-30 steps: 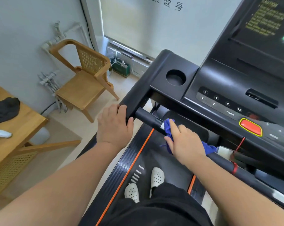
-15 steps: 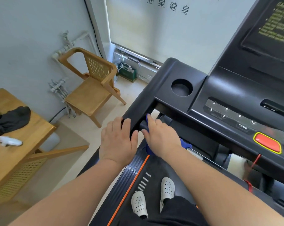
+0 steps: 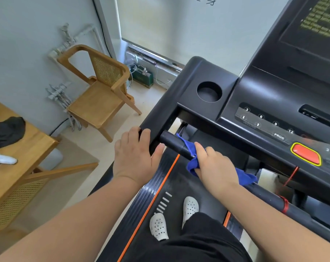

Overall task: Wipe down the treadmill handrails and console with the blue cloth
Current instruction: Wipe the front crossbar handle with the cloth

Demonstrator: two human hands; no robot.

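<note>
One cloth, blue, is wrapped over the bar a little in from the bar's left end. It's bunched under the R hand, whose fingers curl round cloth and bar together. A loose tail sticks out behind the wrist, further right along the bar.

Half a sec ago that hand was jammed against the bar's left end, almost touching the L hand. Now it has slid back right, w/ bare black tube showing btwn the two. A sec ago it sat further right again, so this reads as a to-and-fro scrub, not one pass. Judgement: the bar's left stretch is getting done, while the rest of the bar, the rail and the console above the bar look not yet reached.

L hand hasn't shifted. Its fingers hook over the rail where it meets the bar's left end, thumb on the inner face, gripping it as a brace.

Edges & room:
- **Leftward:** the stroke stops dead at the rail joint, L thumb right there, so no run-out.
- **Rightward:** the bar runs open up to a red band round it and a red cord dropping just above it. The cloth tail could snag either.
- **Above:** the stop button sits over the bar's right part, and a stray wipe may press it.
- **Below:** belt and shoes are well apart from the bar.
- **Far left:** chair and table are out of the way.
</note>
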